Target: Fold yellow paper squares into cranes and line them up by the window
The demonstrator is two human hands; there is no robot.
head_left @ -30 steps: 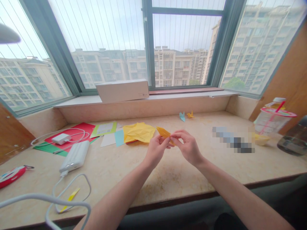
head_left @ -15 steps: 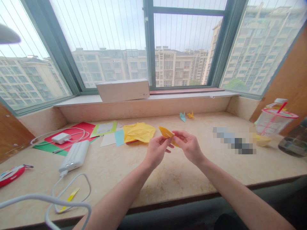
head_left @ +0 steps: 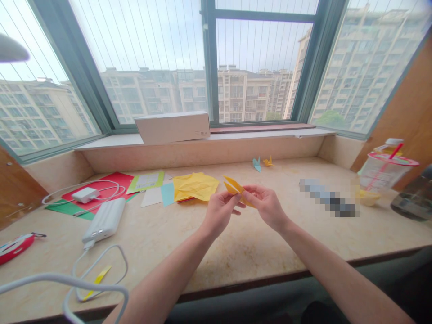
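The left hand (head_left: 219,212) and right hand (head_left: 266,204) meet above the middle of the worktop (head_left: 249,247), side by side, with a folded paper (head_left: 232,185) between their fingertips. Just behind and left of them lies a loose sheet (head_left: 195,185), with flat sheets (head_left: 111,180) farther left, a charger (head_left: 86,195) on those sheets, a power bank (head_left: 105,220) nearer, and a cable (head_left: 84,270) looping at the near left edge. Far behind, a box (head_left: 173,127) sits on the sill (head_left: 270,132), two paper birds (head_left: 262,163) stand on the worktop below it to the right, and a cup (head_left: 383,168) stands at the far right.
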